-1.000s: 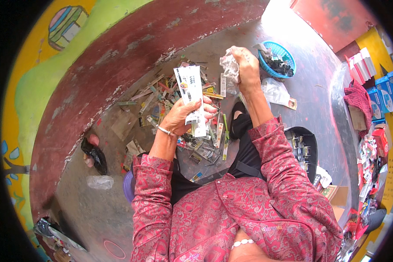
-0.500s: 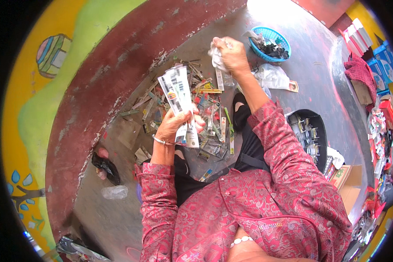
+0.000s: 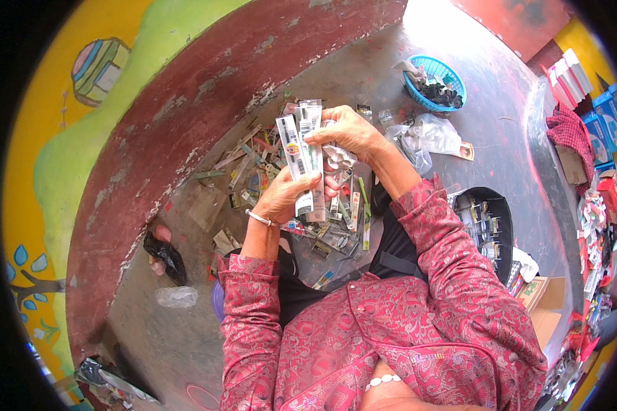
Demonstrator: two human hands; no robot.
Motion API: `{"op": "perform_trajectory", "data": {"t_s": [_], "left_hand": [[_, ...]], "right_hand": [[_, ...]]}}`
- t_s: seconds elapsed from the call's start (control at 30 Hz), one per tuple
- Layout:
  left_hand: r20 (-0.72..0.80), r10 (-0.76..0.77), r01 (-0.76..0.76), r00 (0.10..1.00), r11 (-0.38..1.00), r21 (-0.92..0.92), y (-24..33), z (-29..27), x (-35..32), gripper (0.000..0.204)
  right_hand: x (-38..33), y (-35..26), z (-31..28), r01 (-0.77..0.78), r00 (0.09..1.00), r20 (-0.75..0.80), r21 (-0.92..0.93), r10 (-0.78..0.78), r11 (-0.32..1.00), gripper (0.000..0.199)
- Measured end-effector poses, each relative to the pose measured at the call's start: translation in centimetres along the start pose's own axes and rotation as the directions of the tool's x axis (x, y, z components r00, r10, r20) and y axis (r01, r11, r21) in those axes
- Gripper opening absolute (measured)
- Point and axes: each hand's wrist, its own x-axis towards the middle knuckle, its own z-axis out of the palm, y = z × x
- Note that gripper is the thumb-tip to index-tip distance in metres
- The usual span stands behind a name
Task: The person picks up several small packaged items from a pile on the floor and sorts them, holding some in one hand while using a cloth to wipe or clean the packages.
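White packets (image 3: pixel 293 156), slim and flat, are held up in front of our chest, above the scattered pile of small packages (image 3: pixel 253 154) on the floor. We can count at least two; they overlap, so any more behind them are hard to tell. Their long axes run away from our body, the left one's far end leaning left, the other nearly straight ahead, so they fan slightly.

Our left hand (image 3: pixel 284 195) is closed around their near part, thumb across the front, most of the fingers hidden behind. Our right hand (image 3: pixel 355 135) is half curled, its thumb side touching the right-hand packet, with one crumpled white wad (image 3: pixel 341 158) bunched under the palm; the hand covers part of that wad, and we cannot tell what it is made of.

Beyond our right hand stands one blue basket (image 3: pixel 409 86) with dark, tangled contents we cannot make out. One black case (image 3: pixel 508 229) sits by our right forearm, partly cut off by the sleeve (image 3: pixel 452 257). The pile is too jumbled to count.
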Motion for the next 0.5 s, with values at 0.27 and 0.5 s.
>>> {"op": "perform_trajectory", "data": {"t_s": [0.27,0.5], "left_hand": [[-0.047,0.099,-0.102,0.994,0.992,-0.079,-1.2,-0.2,0.7,0.032],[0.111,0.088,-0.079,0.99,0.994,-0.081,0.0,0.1,0.0,0.038]], "right_hand": [[0.6,0.9,-0.2,0.088,0.984,-0.117,-0.329,-0.133,0.94,0.02],[-0.4,-1.7,0.4,0.005,0.999,0.051,0.184,-0.015,0.983,0.021]]}}
